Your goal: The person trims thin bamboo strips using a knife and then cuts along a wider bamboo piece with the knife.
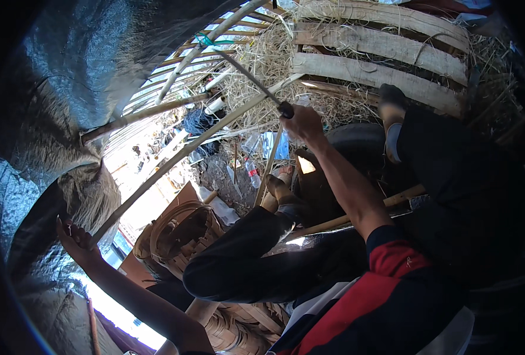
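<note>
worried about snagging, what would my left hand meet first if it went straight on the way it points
Probably the dark plastic sheeting beyond your left hand; how far behind it the sheeting hangs is unclear.

Dark plastic sheeting hangs beyond the left hand; daylight floods past bamboo slats. Wooden planks lie amid straw beyond the right hand.

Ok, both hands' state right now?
Left hand: holding the long wooden pole near its end.
Right hand: closed on the long knife's dark handle.
</note>
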A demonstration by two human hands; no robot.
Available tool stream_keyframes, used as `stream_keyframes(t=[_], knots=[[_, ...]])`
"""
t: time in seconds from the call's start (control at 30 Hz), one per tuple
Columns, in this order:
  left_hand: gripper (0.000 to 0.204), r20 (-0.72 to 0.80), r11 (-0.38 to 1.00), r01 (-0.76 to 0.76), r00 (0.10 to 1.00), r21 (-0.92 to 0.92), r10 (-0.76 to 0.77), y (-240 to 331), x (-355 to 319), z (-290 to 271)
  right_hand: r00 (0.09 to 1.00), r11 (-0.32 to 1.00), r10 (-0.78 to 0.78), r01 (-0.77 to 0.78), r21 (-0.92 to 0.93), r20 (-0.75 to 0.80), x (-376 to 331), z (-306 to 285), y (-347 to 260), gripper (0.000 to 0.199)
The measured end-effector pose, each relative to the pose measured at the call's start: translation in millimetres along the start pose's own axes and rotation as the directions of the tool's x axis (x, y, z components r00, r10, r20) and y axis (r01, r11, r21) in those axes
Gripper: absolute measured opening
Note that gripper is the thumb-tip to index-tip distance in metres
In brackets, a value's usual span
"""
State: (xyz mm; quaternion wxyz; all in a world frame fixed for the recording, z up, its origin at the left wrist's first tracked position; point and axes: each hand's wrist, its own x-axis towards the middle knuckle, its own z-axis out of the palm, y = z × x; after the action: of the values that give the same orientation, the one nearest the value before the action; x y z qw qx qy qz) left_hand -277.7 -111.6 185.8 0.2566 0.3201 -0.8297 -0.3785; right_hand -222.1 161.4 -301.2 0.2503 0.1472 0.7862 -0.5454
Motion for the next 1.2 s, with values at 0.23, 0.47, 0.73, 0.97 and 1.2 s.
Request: stream_keyframes(t=[0.23, 0.47, 0.73, 0.97, 1.2], knots=[[0.031, -0.006, 1.0, -0.011, 1.0, 0.001, 0.011, 10.9, 9.1, -4.5, 0.985, 0.985, -0.165, 0.168, -0.049, 0.059, -10.9, 5.5, -47.6, 0.031], [0.03, 0.043, 0.996, 0.016, 0.999, -0.084, -0.013, 1.7, 4.4, -10.1, 0.997, 0.962, 0.06, -0.071, -0.262, -0.052, 17.1, -23.2, 22.4, 0.039], [0.029, 0.167, 0.862, 0.012, 0.982, -0.506, 0.085, -2.6, -5.5, -34.7, 0.98, 0.98, 0.195, -0.196, -0.025, -0.047, 13.0, -5.0, 24.0, 0.041], [0.043, 0.353, 0.413, 0.167, 0.831, -0.895, 0.431, -20.4, -58.8, -54.7, 0.944, 0.945, 0.328, -0.328, 0.009, 0.032, 0.1, -14.1, 5.8, 0.046], [0.059, -0.197, 0.286, -0.346, 0.875, -0.894, 0.443, -30.4, -178.9, -26.2, 0.921, 0.921, 0.388, -0.389, 0.02, 0.032, -5.9, -15.2, 15.6, 0.057]])
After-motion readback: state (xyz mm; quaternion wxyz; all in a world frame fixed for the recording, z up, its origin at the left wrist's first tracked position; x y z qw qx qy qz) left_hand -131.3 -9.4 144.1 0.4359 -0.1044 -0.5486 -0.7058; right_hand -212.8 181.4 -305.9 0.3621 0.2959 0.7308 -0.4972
